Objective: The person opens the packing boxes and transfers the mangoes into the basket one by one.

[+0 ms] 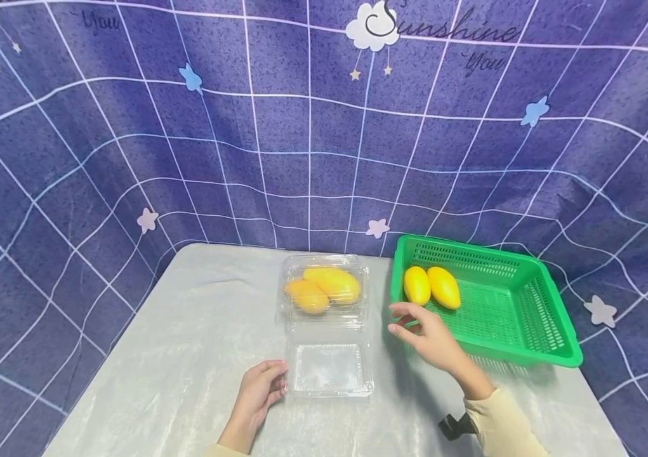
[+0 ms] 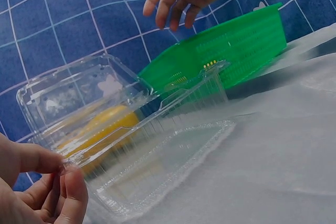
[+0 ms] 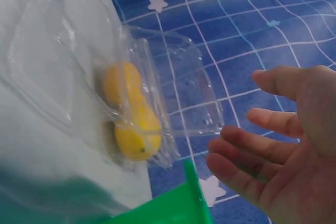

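Observation:
A clear plastic clamshell box (image 1: 329, 362) lies on the table. Two yellow mangoes (image 1: 332, 284) sit side by side in its far part, and the near part has no fruit in it. My left hand (image 1: 261, 387) pinches the clear plastic edge between thumb and fingers, as the left wrist view shows (image 2: 44, 187). My right hand (image 1: 429, 336) hovers by the left edge of a green basket (image 1: 518, 355), fingers loosely bent and holding nothing. In the right wrist view its fingers (image 3: 241, 156) are spread apart. Two more mangoes (image 1: 443, 287) lie in the basket's left end.
The green basket has slotted walls and stands at the table's right. A grey-white cover lies over the table (image 1: 186, 355). Behind and on both sides hangs a blue-purple curtain (image 1: 301, 127) with a grid and stars. A black band (image 1: 456, 426) is at my right sleeve.

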